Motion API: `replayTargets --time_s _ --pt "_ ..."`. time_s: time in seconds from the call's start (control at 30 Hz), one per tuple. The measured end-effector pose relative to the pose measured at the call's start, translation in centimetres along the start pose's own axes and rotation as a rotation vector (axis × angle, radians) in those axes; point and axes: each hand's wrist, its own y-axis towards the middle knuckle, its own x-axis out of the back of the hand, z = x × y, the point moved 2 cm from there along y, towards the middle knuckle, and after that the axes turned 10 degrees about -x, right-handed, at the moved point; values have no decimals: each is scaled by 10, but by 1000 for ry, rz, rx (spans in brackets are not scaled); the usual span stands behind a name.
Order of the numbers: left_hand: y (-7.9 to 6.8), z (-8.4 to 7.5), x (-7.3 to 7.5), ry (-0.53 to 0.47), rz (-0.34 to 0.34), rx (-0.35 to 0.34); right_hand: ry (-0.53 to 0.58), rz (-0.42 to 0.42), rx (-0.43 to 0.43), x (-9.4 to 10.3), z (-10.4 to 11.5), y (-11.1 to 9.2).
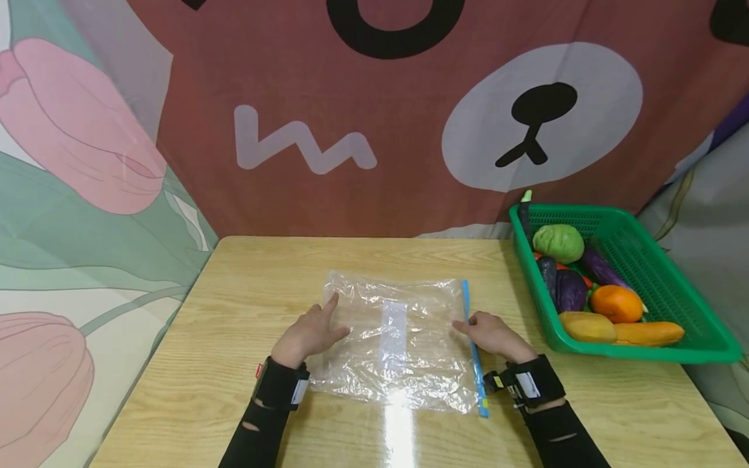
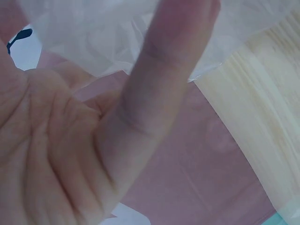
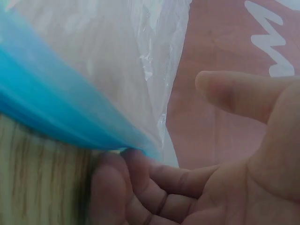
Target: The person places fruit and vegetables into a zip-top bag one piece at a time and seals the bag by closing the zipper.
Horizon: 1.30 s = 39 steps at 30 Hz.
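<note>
A clear plastic zip bag [image 1: 363, 344] lies flat on the wooden table, with a pale strip [image 1: 393, 335] down its middle. Its blue zip edge [image 1: 478, 370] runs along the right side. My left hand [image 1: 310, 335] is at the bag's left edge, fingers spread; the left wrist view shows a straight finger [image 2: 145, 93] in front of the plastic. At the right, my right hand [image 1: 494, 333] touches the blue edge. The right wrist view shows its bent fingers [image 3: 110, 187] against that edge, the thumb [image 3: 243, 93] standing apart.
To the right stands a green plastic basket [image 1: 696, 305] holding a cabbage [image 1: 558, 243], eggplants [image 1: 570, 290], an orange fruit [image 1: 616, 303] and yellow vegetables [image 1: 588, 327]. A brown printed cloth [image 1: 292, 201] hangs behind the table [image 1: 257, 273].
</note>
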Motion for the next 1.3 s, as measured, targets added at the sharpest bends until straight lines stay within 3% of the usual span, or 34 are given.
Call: replayTargets --time_s 0.2,0.37,0.67,0.97,1.13,1.3 --pt "2 3 1 11 7 2 60 -6 5 -1 -3 0" --pt "2 4 3 12 -1 -1 222 -20 54 0 -4 1" --pt "-3 -4 6 -19 -13 1 484 36 172 13 9 -9" --pt "-7 -42 9 16 42 -86 584 63 273 26 34 -27" --pt "-1 -76 5 4 62 -217 554 68 303 27 46 -37" --pt "7 -112 -1 -53 -16 -360 537 77 345 26 57 -42"
